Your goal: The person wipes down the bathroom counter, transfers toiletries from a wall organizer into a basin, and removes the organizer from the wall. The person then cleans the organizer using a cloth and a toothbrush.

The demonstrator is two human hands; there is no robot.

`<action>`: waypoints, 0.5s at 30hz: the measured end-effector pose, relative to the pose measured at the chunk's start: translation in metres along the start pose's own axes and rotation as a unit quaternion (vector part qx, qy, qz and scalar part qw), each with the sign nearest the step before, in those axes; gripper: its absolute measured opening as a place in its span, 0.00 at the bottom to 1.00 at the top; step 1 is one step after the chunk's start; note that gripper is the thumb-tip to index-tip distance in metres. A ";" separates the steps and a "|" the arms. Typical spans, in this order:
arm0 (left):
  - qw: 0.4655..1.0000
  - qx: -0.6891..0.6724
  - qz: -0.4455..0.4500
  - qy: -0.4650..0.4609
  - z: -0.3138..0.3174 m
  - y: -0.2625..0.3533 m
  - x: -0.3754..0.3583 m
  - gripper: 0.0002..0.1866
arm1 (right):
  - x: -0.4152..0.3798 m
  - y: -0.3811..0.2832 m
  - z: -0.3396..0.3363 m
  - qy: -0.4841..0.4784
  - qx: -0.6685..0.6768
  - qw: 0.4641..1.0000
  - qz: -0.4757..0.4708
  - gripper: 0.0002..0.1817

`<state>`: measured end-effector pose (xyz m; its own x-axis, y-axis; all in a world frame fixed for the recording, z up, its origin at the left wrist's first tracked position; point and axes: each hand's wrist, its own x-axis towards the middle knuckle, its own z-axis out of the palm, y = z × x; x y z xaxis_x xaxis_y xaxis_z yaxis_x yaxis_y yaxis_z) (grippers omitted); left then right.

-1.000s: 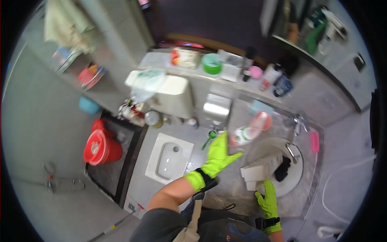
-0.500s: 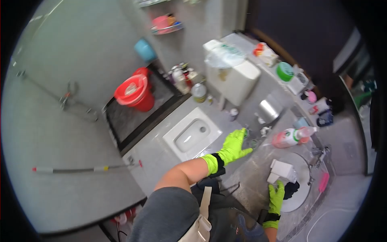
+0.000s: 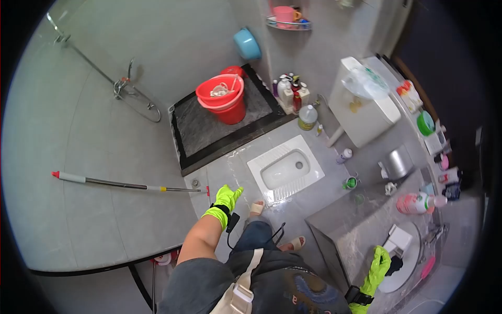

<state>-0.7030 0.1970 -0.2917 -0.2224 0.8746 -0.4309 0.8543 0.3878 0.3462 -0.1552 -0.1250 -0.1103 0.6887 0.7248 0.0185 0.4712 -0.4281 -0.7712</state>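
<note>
My left hand (image 3: 227,199), in a yellow-green rubber glove, is held over the tiled floor left of the squat toilet (image 3: 291,167). Its fingers are apart with nothing between them, close to the red end of a long-handled pole (image 3: 120,183). My right hand (image 3: 377,268), gloved alike, is at the edge of the round washbasin (image 3: 410,269). Its fingers are curled in, and I cannot tell whether anything is inside them. Beside it, a black cloth (image 3: 394,265) and a white box-like block (image 3: 399,238) lie in the basin.
Red buckets (image 3: 230,107) stand on a dark raised slab at the back. Several bottles (image 3: 291,93) and a clear jug (image 3: 307,118) are on the floor near the cistern (image 3: 361,118). A pink-labelled bottle (image 3: 413,203) and a pink brush (image 3: 428,267) sit on the counter.
My left hand has swung left, away from the counter side, to near the pole's end. My right hand's fingers have curled in beside the basin. The view has turned left.
</note>
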 end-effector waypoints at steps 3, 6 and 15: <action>0.998 -0.034 0.007 -0.044 -0.052 0.005 0.004 0.47 | 0.038 -0.058 0.057 -0.050 0.006 0.998 -0.044 0.14; 0.998 -0.036 0.047 -0.019 -0.065 -0.038 0.047 0.46 | 0.075 -0.180 0.149 -0.049 -0.009 0.995 -0.083 0.20; 0.993 -0.109 0.001 0.043 -0.175 -0.154 0.166 0.37 | 0.163 -0.073 0.332 -0.250 -0.040 0.967 -0.008 0.21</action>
<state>-0.9537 0.3335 -0.2708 -0.2677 0.8934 -0.3609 0.7349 0.4316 0.5231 -0.2605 0.2033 -0.2624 0.3373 0.8939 -0.2951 0.5356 -0.4400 -0.7207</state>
